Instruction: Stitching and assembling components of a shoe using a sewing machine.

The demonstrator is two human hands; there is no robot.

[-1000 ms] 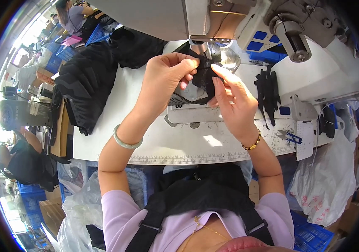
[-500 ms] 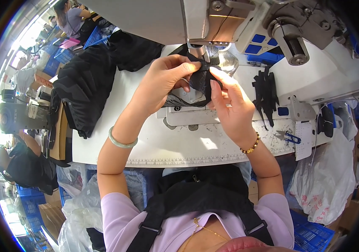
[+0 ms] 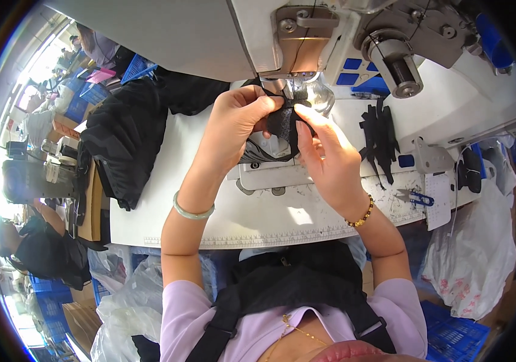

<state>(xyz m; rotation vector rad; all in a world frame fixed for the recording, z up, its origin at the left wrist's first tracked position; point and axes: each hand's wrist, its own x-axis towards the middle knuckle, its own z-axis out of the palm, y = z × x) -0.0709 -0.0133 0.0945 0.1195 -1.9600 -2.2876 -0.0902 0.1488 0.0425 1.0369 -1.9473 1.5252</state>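
Observation:
Under the head of a white sewing machine, a piece of black fabric is stretched between my two hands. My left hand pinches its left side between thumb and fingers, close to the needle area. On the right side, my right hand grips the fabric with thumb and index finger. The needle and presser foot are mostly hidden behind my fingers and the cloth. A loop of the fabric hangs below, around the machine's narrow bed.
Black garments are heaped on the table's left. Several black strips lie to the right, near blue-handled thread snips. A ruler strip runs along the front edge. White plastic bags hang at right. Other people work at far left.
My view has shifted slightly, so the machine appears more to the left. Both hands keep their pinch on the black fabric, which has barely moved at the needle area.

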